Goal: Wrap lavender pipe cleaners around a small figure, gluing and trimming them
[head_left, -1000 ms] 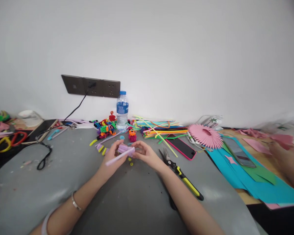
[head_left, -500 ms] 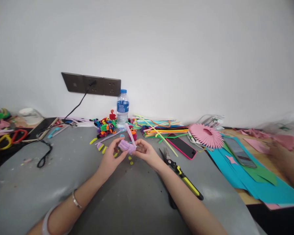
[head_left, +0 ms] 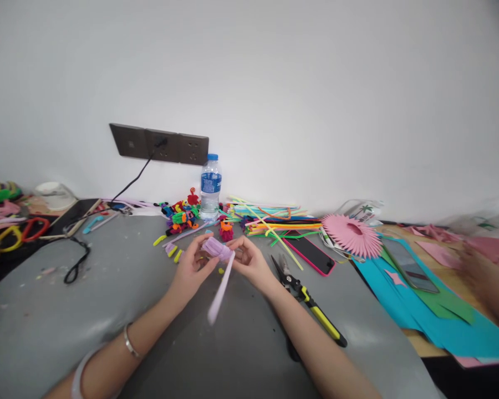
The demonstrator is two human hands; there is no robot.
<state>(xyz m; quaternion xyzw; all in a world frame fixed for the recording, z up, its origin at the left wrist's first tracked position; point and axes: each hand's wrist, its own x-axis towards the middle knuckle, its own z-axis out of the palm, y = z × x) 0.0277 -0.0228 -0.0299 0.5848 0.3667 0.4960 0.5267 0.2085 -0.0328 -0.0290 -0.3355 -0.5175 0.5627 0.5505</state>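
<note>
Between my two hands is a small bundle of lilac pipe cleaners (head_left: 216, 249), with one loose tail hanging down toward me, blurred at its end. My left hand (head_left: 193, 266) pinches the bundle's left end between thumb and fingers. On the other side, my right hand (head_left: 249, 261) grips the right end, where the tail leaves the bundle; its fingertips are partly hidden. Short yellow and lilac pieces (head_left: 174, 252) lie on the grey table mat (head_left: 141, 310) just left of my left hand. Beside my right forearm rest yellow-and-black cutting pliers (head_left: 311, 305).
Behind my hands stand a water bottle (head_left: 210, 185), small colourful pipe-cleaner figures (head_left: 183, 217) and a pile of pipe cleaners (head_left: 278, 219). A pink-cased phone (head_left: 310, 252) lies to the right, near a pink paper fan (head_left: 351, 235). Another person's hand (head_left: 482, 271) is at far right.
The loose lilac tail has swung from pointing up to hanging down toward me. Both hands keep their hold on the bundle. The view has shifted slightly.
</note>
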